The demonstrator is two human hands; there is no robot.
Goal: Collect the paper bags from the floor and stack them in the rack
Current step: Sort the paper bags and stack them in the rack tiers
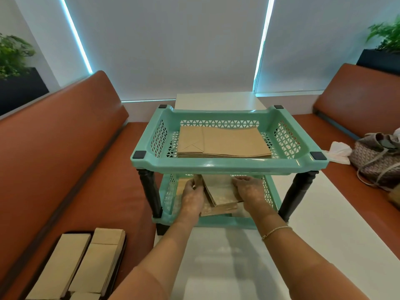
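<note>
Plants (13, 54) in a dark planter stood at 10 o'clock, behind the back of a brown bench (65, 135). On that bench's seat, at 7 o'clock, 2 rows of flat paper bags (95, 260) lay side by side on a dark tray.

At the centre a mint-green rack (229, 163) with 2 tiers and dark legs stood on the white desk (320, 234). Its upper tier held a neat pile of brown bags (225, 141) lying flat, roughly centred in the basket. Both hands reached into the lower tier from 6 o'clock. The left hand (192, 198) gripped the left edge of a small stack of bags (220, 193), its thumb over the top and fingers curled under. The right hand (251, 193) held the right edge of the same stack, fingers bent round it; a thin bracelet (276, 231) sat on that wrist. The stack was tilted, its near end lifted above more bags (216, 211) lying on the tier's floor beneath it.

At 3 o'clock, on the seat of a 2nd brown bench (355, 100), lay a crumpled white plastic bag (339, 151) just beside a patterned handbag (376, 159). More greenery (385, 35) rose at 2 o'clock.
</note>
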